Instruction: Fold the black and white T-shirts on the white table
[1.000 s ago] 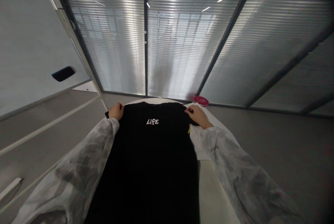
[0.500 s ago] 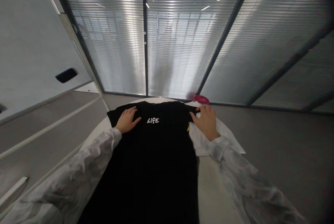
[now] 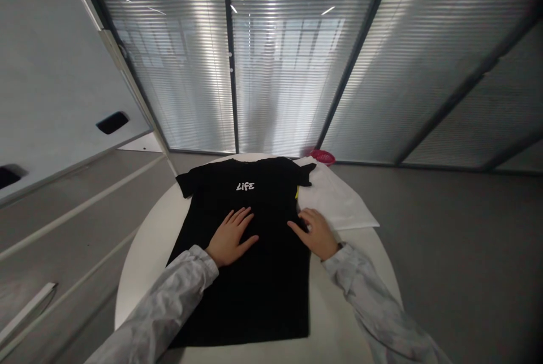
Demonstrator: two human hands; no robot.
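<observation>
A black T-shirt (image 3: 254,279) with white "LIFE" lettering lies flat, face up, on a round white table (image 3: 139,265), collar at the far side. My left hand (image 3: 231,235) rests flat on the shirt's middle, fingers stretched out and apart. Over at the shirt's right edge, my right hand (image 3: 316,232) lies palm down with its fingers spread, partly on the black cloth. Neither hand holds anything. Both arms are in pale patterned sleeves.
A white folded garment (image 3: 335,200) lies on the table to the right of the shirt, with a bit of yellow (image 3: 297,191) at the seam between them. A pink basket (image 3: 322,156) sits at the table's far edge. Glass walls with blinds stand behind; grey floor surrounds the table.
Both hands let go of the shirt's shoulders and slid back toward me, down to the shirt's middle. The view has pulled back, so more of the table and shirt hem shows.
</observation>
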